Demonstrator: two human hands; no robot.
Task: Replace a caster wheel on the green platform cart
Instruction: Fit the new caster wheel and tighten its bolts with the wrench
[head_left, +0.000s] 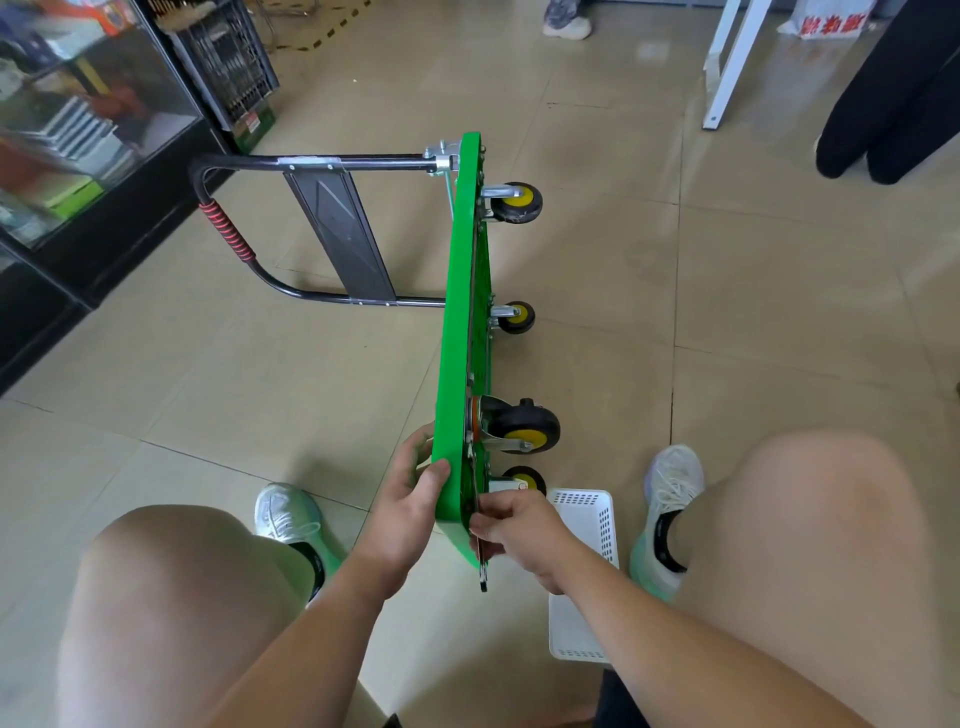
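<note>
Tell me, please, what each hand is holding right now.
Left hand: grips the near edge of the green plastic cart platform.
Right hand: pinches a thin dark strip beside it, unidentifiable.

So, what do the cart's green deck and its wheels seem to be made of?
Green deck: probably moulded plastic, smooth, slightly glossy, one even colour. Wheels: matte black tyres, likely rubber, on yellow hubs that look plastic.

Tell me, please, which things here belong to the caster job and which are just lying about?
Job: green platform cart, tipped on edge; its caster wheels; left hand gripping its near edge; right hand pinching a dark strip there; white basket, probably for parts.
Lying about: glass cabinet; black crate; white table leg; white bag.
</note>
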